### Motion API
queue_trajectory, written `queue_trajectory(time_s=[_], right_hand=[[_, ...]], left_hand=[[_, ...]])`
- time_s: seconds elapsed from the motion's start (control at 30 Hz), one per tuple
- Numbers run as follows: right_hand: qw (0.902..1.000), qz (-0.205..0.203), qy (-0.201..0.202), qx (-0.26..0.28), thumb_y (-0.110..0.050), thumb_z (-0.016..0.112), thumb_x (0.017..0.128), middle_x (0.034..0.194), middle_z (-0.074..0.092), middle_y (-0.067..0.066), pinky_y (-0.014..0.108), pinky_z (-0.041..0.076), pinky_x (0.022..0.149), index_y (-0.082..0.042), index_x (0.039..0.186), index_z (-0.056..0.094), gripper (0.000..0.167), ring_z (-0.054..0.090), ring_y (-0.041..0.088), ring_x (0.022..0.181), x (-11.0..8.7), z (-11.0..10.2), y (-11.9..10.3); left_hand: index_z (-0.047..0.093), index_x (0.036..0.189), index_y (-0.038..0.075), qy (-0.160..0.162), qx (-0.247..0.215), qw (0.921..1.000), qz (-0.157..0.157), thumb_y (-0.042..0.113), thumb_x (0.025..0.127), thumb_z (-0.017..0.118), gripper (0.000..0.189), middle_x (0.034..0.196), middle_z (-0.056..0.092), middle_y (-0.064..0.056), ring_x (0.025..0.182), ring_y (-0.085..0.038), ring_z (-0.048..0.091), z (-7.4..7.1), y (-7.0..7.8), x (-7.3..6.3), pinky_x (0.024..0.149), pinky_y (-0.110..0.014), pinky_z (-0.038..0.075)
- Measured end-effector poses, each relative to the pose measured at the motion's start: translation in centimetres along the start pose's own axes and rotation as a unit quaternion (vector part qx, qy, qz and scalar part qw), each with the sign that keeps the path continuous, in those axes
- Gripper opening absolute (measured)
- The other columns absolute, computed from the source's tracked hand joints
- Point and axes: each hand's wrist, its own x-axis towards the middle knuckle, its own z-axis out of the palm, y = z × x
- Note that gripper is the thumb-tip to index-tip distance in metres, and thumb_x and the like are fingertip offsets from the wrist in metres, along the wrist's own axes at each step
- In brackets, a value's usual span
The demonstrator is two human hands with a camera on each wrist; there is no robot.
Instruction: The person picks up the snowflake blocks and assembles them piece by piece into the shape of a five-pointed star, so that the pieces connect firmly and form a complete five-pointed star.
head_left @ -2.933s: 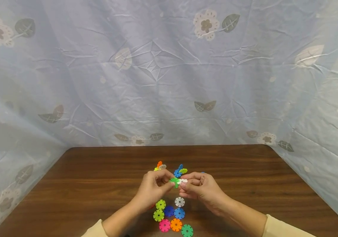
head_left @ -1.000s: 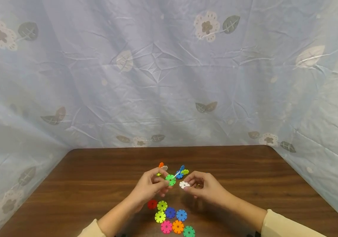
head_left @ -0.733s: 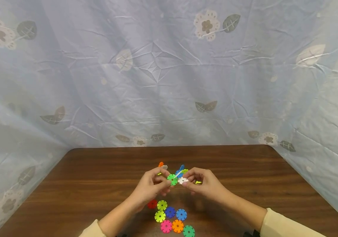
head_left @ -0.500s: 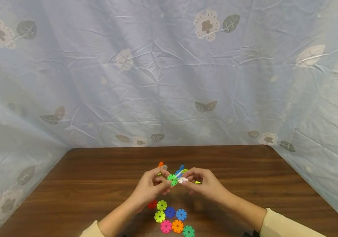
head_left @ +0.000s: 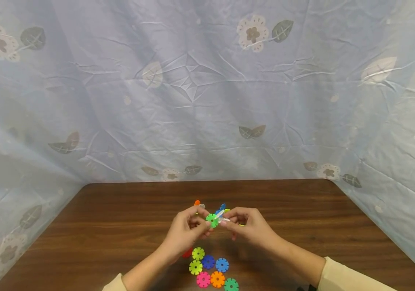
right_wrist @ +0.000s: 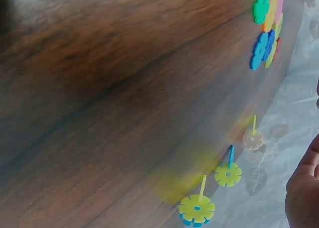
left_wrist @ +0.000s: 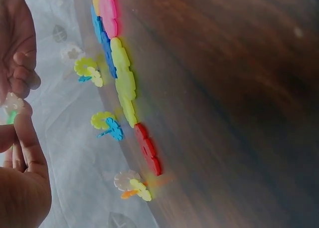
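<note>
Above the table's middle, my left hand pinches a bright green notched disc between thumb and fingers. A first white notched disc stands slanted at the green disc's right edge, seen nearly edge-on. My right hand pinches a second white disc, also almost edge-on, against the green disc's right side. Whether its slot is engaged I cannot tell. In the left wrist view, a white disc and a bit of the green disc show between the fingertips. In the right wrist view, the right hand shows only partly.
Loose discs lie flat near the front: red, lime, dark blue, blue, pink, orange and dark green. Joined disc pieces stand behind the hands, partly hidden in the head view.
The second white disc, earlier on the table, came into my right hand and moved left to the green disc. It has since tilted edge-on. My left hand has turned the green disc's face forward.
</note>
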Motion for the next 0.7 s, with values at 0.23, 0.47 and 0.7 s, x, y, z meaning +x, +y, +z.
queue_trajectory(time_s=[0.23, 0.47, 0.7], right_hand=[[0.9975, 0.061, 0.009, 0.033, -0.018, 0.075, 0.097, 0.082, 0.076, 0.008, 0.027, 0.062, 0.063, 0.009, 0.114, 0.071, 0.032, 0.064, 0.008, 0.06, 0.0, 0.4, -0.9], [0.9926, 0.099, 0.006, 0.07, -0.018, 0.076, 0.097, 0.082, 0.077, 0.001, 0.026, 0.063, 0.067, 0.009, 0.112, 0.071, 0.031, 0.065, 0.008, 0.064, 0.1, 0.7, -1.4], [0.9902, 0.108, 0.021, 0.087, -0.015, 0.076, 0.096, 0.088, 0.079, 0.013, 0.029, 0.065, 0.071, 0.01, 0.107, 0.069, 0.028, 0.071, 0.01, 0.066, 0.1, 1.3, -1.5]], left_hand=[[0.062, 0.116, -0.007, 0.006, 0.003, 1.0, 0.0, 0.0, 0.099, 0.066, 0.019, 0.099, 0.073, -0.034, 0.083, -0.022, 0.073, 0.0, -0.1, -0.1, 0.079, -0.035, 0.067], [0.066, 0.114, -0.007, -0.006, 0.015, 0.9998, 0.007, 0.0, 0.099, 0.065, 0.016, 0.098, 0.074, -0.034, 0.082, -0.022, 0.074, -0.4, 0.3, -0.1, 0.075, -0.03, 0.066], [0.067, 0.115, -0.008, -0.003, 0.004, 1.0, 0.003, -0.002, 0.098, 0.065, 0.018, 0.096, 0.074, -0.035, 0.079, -0.018, 0.073, -0.1, -0.1, -0.4, 0.072, -0.024, 0.064]])
